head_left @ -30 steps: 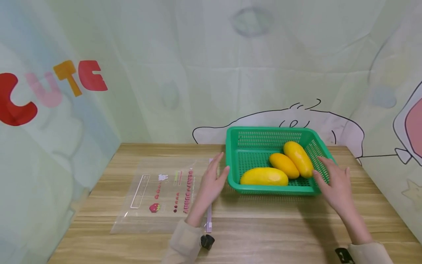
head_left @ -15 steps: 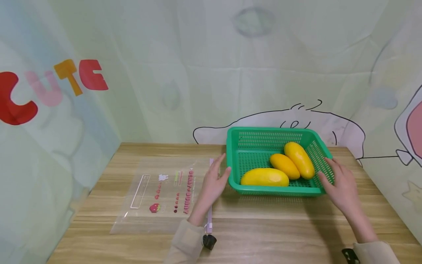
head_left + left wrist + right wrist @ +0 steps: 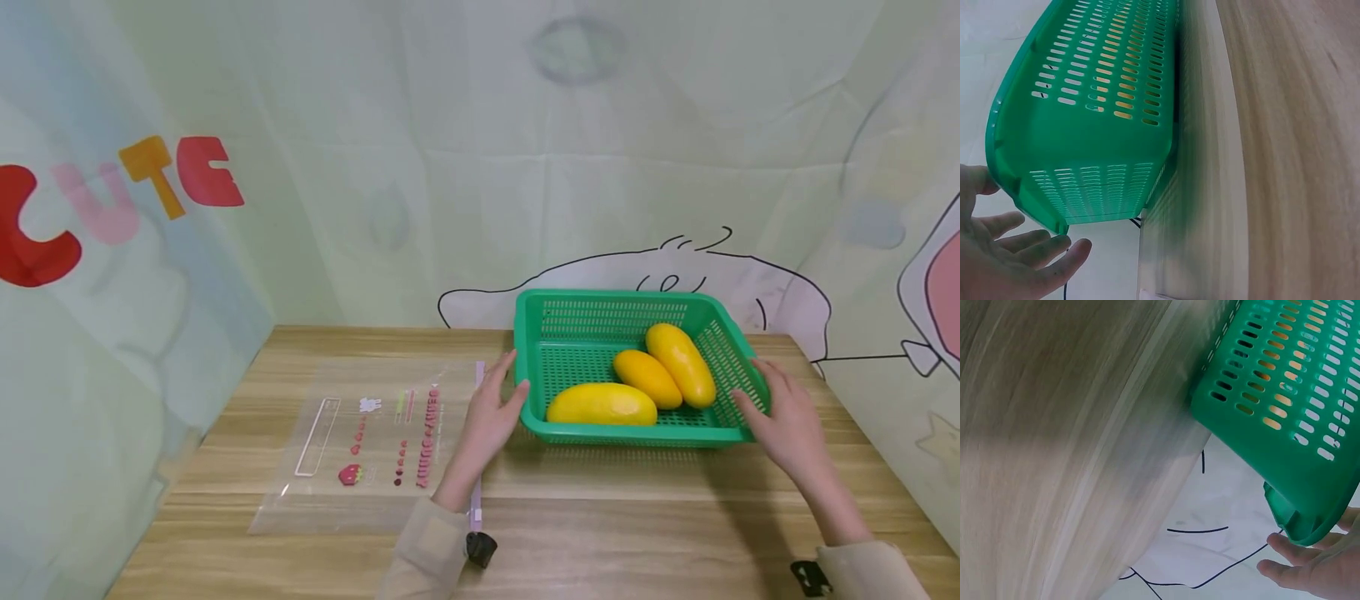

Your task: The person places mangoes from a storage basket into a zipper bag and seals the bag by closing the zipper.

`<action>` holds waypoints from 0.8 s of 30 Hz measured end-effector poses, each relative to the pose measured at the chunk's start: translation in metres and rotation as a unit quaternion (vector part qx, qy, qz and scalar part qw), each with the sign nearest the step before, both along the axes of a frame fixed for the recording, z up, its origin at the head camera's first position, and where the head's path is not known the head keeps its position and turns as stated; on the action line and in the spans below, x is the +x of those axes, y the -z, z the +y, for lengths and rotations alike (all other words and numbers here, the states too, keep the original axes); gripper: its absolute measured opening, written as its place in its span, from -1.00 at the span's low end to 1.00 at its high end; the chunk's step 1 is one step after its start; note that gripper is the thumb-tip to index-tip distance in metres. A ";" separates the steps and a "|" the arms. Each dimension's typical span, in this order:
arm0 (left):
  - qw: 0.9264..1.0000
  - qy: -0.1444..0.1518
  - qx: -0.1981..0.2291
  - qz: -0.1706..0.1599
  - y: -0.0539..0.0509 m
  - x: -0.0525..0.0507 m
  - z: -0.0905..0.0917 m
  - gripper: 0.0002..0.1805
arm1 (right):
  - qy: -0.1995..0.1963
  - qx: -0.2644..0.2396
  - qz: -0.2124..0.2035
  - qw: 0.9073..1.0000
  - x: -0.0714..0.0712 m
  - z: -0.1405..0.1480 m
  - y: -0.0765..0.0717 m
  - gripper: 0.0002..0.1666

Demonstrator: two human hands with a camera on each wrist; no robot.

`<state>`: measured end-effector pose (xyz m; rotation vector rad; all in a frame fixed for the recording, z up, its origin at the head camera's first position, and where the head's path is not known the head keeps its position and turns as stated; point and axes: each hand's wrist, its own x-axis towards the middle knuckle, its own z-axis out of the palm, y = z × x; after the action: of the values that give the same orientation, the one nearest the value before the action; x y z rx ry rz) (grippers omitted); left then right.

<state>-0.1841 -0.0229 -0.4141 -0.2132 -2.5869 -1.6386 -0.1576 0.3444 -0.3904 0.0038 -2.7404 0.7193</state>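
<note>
A green plastic basket (image 3: 720, 435) stands at the back of the wooden table. Inside it lie three yellow mangoes: one along the front wall (image 3: 600, 404), a smaller one in the middle (image 3: 648, 378) and a longer one at the right (image 3: 681, 365). My left hand (image 3: 487, 423) is at the basket's left end, its thumb against the rim in the left wrist view and its fingers loosely extended beneath. At the right end, my right hand (image 3: 792, 427) has its fingers extended at the rim; the right wrist view shows fingertips (image 3: 1285, 548) beside the rim's corner.
A clear zip bag (image 3: 352, 433) with strawberry prints and a purple slider strip (image 3: 476, 508) lies flat left of the basket, partly behind my left forearm. A printed cloth (image 3: 360, 167) hangs behind the table (image 3: 600, 542).
My right hand has moved rightward, from over the basket's right end to outside its rim. My left hand has shifted slightly right against the left rim. The basket and mangoes look almost unmoved.
</note>
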 end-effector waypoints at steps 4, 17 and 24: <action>1.000 0.005 0.006 -0.001 0.000 -0.001 0.001 -0.39 | -0.001 -0.002 -0.023 1.000 -0.001 0.004 -0.001 -0.27; 1.000 0.009 0.016 -0.009 0.004 -0.004 0.006 -0.40 | -0.024 -0.029 -0.056 0.998 -0.006 0.017 0.001 -0.27; 1.000 0.011 0.024 -0.013 0.005 -0.004 0.007 -0.41 | -0.024 -0.041 -0.064 0.997 -0.006 0.021 0.000 -0.33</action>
<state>-0.1881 -0.0163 -0.4187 -0.2210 -2.5699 -1.7189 -0.1641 0.3653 -0.3902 0.0059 -2.8386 0.8740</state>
